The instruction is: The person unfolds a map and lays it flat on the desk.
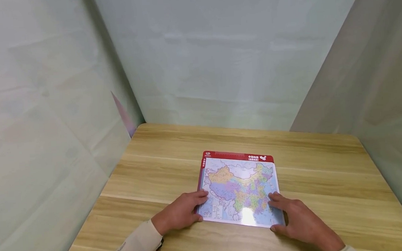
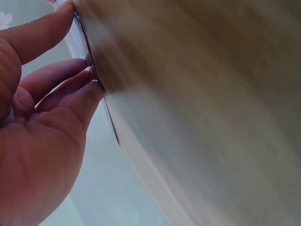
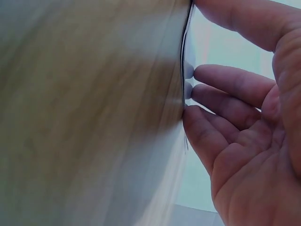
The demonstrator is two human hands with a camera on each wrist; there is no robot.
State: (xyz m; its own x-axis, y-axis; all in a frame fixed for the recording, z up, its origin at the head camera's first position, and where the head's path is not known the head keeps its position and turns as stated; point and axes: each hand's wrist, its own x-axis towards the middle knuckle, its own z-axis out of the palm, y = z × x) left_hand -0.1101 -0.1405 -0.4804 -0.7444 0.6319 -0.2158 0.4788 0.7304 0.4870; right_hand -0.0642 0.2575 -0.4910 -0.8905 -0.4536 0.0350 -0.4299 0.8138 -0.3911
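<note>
A glossy, thin rectangular map [image 1: 230,184] with a red top border lies flat on the wooden table, showing China in coloured regions. My left hand [image 1: 182,211] rests on its lower left edge, thumb by the near corner and fingers on the surface. At the lower right edge my right hand [image 1: 301,219] touches the map with its thumb and fingertips. Both wrist views show relaxed fingertips pressing on the thin map, seen nearly edge-on; neither hand's fingers wrap round it. Dark red shows along the map's left side, perhaps another layer beneath.
The wood-grain table [image 1: 148,161] extends around the map on all sides. Pale fabric sheets hang behind it [image 1: 225,64] and along the left and right sides. A bright light reflection sits on the map's lower part.
</note>
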